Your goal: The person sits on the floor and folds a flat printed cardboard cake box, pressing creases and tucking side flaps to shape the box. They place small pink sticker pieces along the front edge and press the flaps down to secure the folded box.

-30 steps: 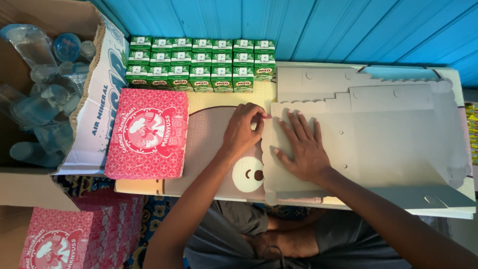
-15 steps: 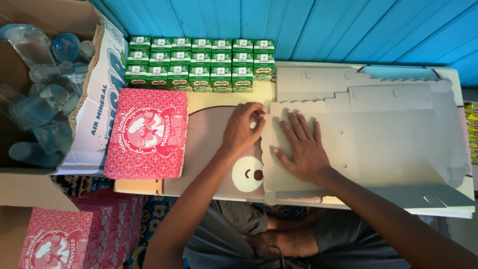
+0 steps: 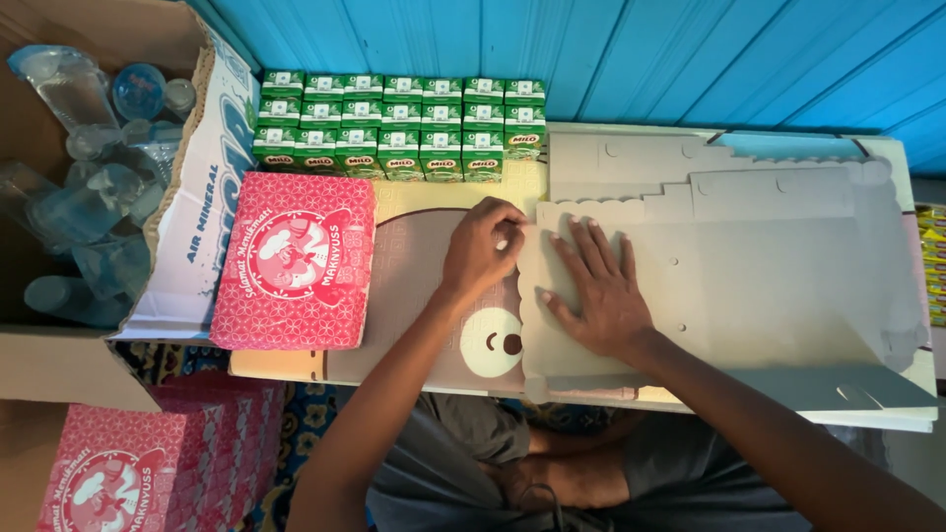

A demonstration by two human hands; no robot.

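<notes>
Hardly anything has shifted since a second ago: both hands stay on the flat grey cardboard sheet (image 3: 749, 286) lying across the bench (image 3: 916, 379). Left hand (image 3: 483, 251) pinches its scalloped edge with curled fingers; right hand (image 3: 596, 291) presses flat, fingers spread. Beside them lie a pink box (image 3: 294, 261) and green drink cartons (image 3: 399, 123).

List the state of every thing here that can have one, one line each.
Grey cardboard sheets: unfolded, lying flat in a stack.
Pink box: closed, lying flat.
Green drink cartons: upright, in rows.
Big carton: open, holding water bottles.
Left hand: fingers curled at the sheet's edge.
Right hand: flat, pressing the sheet.
</notes>
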